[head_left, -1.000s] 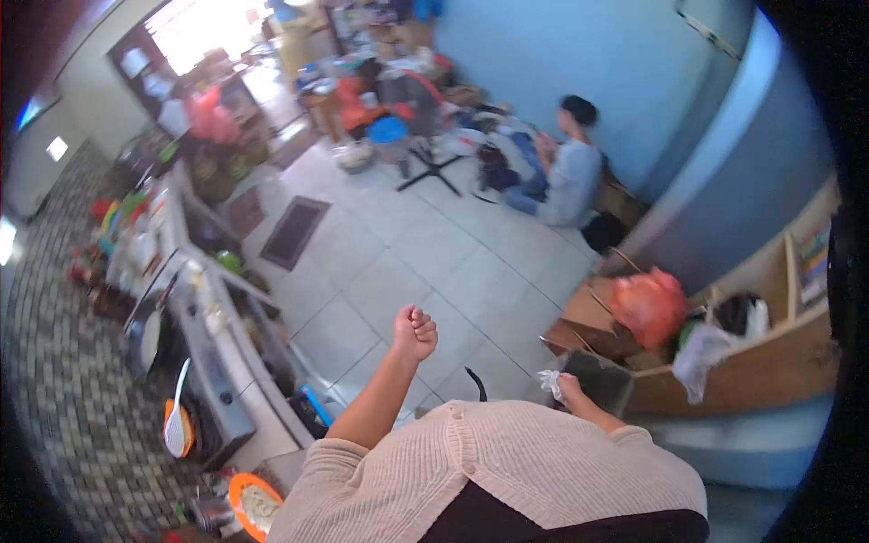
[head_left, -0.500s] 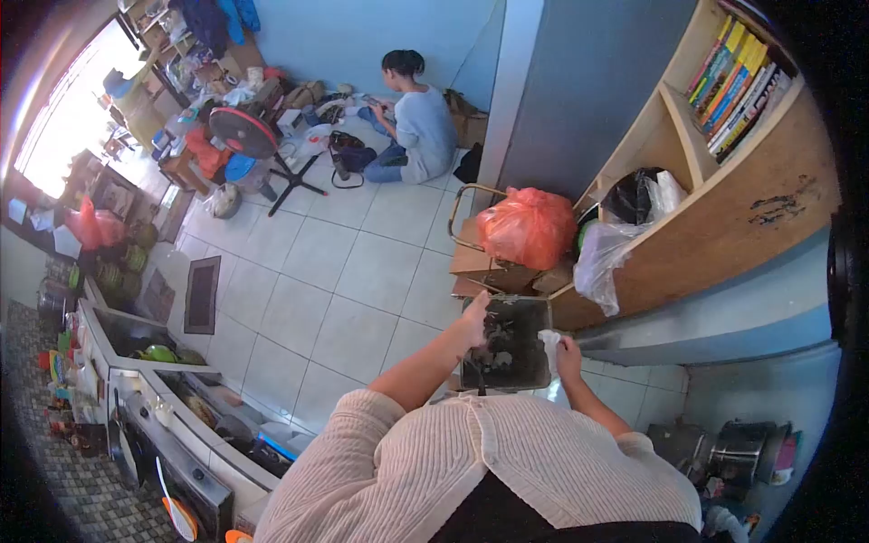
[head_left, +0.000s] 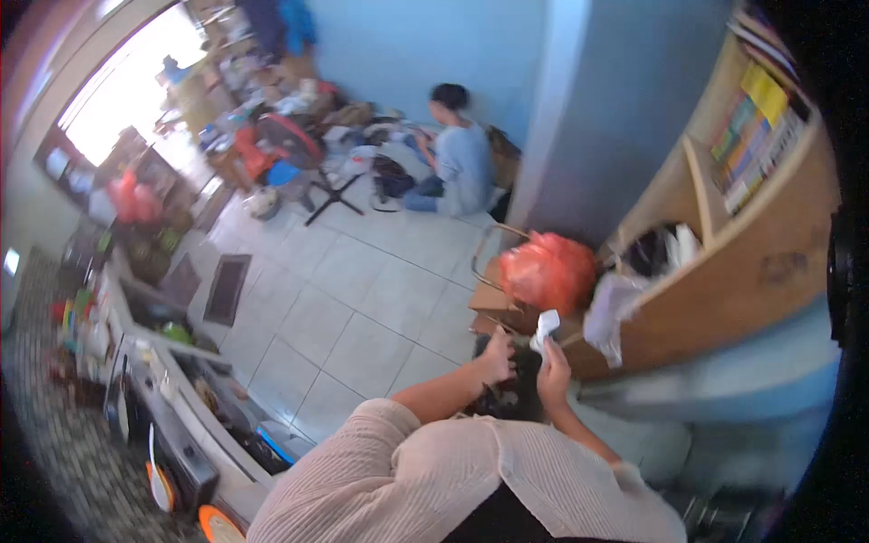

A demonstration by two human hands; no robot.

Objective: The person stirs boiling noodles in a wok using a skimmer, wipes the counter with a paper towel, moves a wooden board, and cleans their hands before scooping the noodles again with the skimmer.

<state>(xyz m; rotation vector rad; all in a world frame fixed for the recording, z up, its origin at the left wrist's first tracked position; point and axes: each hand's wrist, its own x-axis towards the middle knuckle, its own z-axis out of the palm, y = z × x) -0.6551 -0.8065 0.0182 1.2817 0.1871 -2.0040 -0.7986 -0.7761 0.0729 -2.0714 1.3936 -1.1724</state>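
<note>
The right hand (head_left: 554, 369) pinches a white scrap (head_left: 547, 323), a bit right of the frame's middle. The left hand (head_left: 495, 360) looks open, but it is blurry, near the dark bin (head_left: 526, 391). The scrap could drop if the grip gets loose, because only its bottom end is held.

In my right hand (head_left: 554, 369), a white scrap (head_left: 548, 326), papery, matt; just beyond it, a red bag (head_left: 548, 271) of glossy plastic; rightward, a matt wooden shelf (head_left: 715, 303). My cardigan (head_left: 434, 475): ribbed cloth.
</note>
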